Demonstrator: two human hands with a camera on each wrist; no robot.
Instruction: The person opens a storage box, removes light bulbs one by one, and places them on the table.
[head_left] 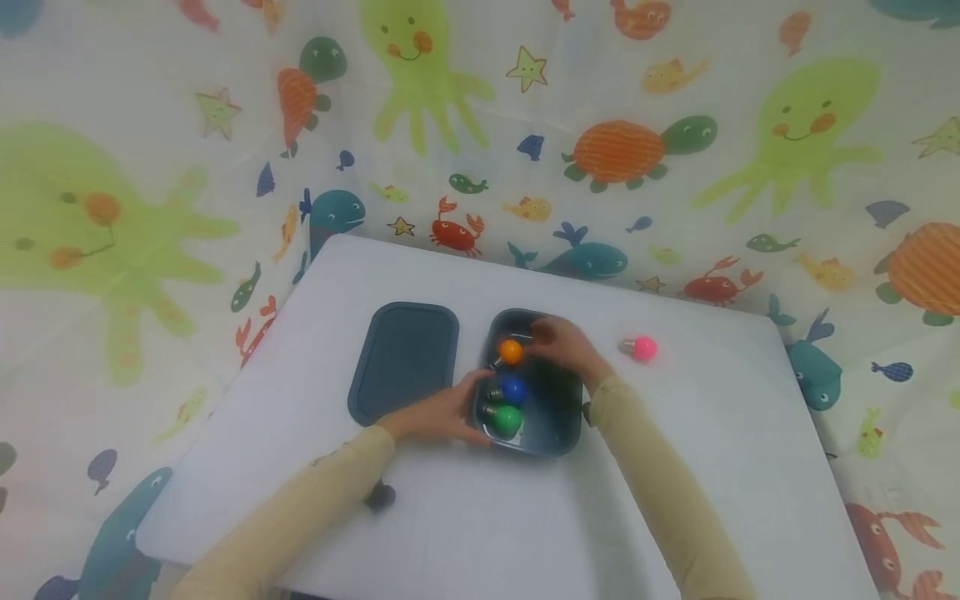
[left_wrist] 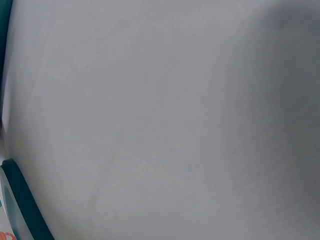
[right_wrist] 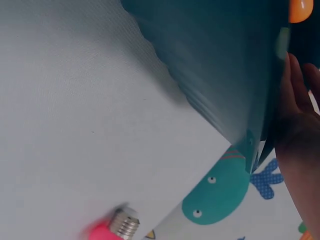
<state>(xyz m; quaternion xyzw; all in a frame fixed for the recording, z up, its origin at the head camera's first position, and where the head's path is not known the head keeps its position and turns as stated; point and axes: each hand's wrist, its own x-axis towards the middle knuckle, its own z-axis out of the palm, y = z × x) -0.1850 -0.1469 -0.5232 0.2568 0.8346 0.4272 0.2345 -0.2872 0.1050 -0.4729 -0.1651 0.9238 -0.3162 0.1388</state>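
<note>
A dark blue-grey plastic container [head_left: 566, 417] holds an orange bulb [head_left: 511, 352], a blue bulb [head_left: 514, 390] and a green bulb [head_left: 507, 419], all along its left side. My left hand [head_left: 444, 412] holds the container's left side, thumb near the front corner and fingers at the rim. Over the far end of the container, my right hand [head_left: 561, 342] reaches in with bent fingers, close beside the orange bulb. In the right wrist view, its fingers [right_wrist: 296, 82] lie inside the container wall, below the orange bulb; the thumb is hidden there.
A pink bulb [head_left: 643, 348] lies on the white table [head_left: 697, 450], right of the container. The matching flat lid [head_left: 408, 354] lies to the left. Behind the table hangs a cloth [head_left: 480, 100] printed with sea animals.
</note>
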